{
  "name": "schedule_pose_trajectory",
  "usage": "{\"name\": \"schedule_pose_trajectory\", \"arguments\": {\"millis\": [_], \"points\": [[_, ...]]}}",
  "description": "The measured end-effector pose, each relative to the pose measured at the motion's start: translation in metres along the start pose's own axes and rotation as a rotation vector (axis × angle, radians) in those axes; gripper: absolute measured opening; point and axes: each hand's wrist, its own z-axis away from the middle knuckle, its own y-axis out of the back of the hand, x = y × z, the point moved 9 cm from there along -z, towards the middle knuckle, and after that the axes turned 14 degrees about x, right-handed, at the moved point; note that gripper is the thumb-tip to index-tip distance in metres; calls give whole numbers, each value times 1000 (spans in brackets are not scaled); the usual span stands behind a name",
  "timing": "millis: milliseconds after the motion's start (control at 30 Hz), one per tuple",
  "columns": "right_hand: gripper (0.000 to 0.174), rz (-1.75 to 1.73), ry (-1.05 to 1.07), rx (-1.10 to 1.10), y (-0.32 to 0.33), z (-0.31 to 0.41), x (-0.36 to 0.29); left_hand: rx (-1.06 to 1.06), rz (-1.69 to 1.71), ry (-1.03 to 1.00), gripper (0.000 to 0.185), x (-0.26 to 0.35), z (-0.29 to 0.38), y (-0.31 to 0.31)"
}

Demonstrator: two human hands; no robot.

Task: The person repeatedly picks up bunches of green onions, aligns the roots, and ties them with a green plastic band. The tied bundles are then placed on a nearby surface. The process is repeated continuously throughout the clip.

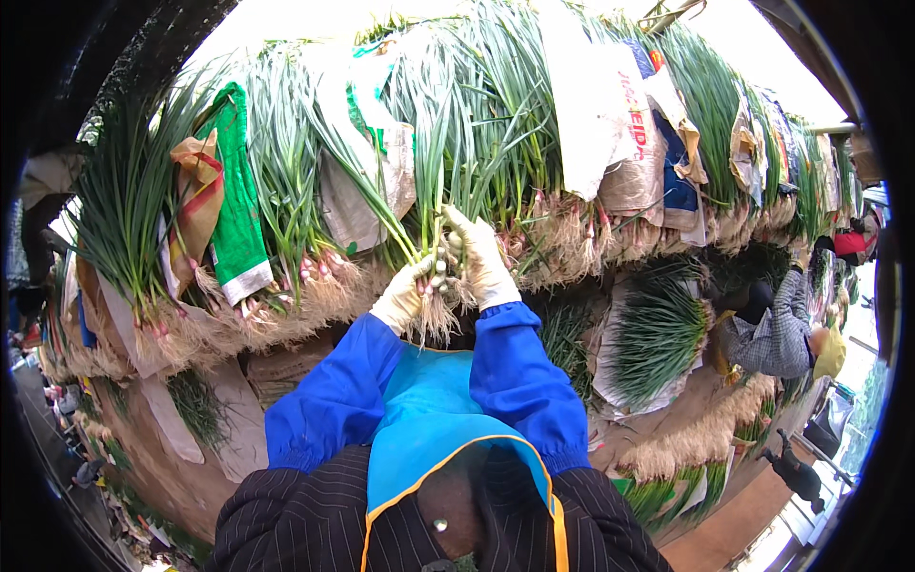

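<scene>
In pale gloves with grey-green fingertips, both my hands meet at the root end of a small bunch of green onions (pixel 432 250). My left hand (pixel 402 297) is closed around the stems just above the stringy roots, which hang down. On the right side of the bunch, my right hand (pixel 477 254) has its thumb up against a stem and its fingers curled at the bulbs. Behind them lies a long row of green onions (pixel 286 164), leaves away from me and roots towards me. A green and white woven sack (pixel 239 207) lies over the row at the left.
More woven sacks (pixel 629 136) drape over the row at the right. Below it, a pile of green onions (pixel 658 336) rests on a pale sheet. A co-worker (pixel 768 329) in a checked top sits at the right. Another heap with roots (pixel 697 429) lies at the lower right.
</scene>
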Motion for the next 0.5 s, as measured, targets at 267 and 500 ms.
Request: {"name": "schedule_pose_trajectory", "arguments": {"millis": [267, 500], "points": [[18, -356, 56, 227, 17, -26, 33, 267, -36, -155, 15, -1, -9, 8], [30, -237, 115, 101, 21, -8, 17, 185, 88, -39, 17, -3, -12, -25]]}}
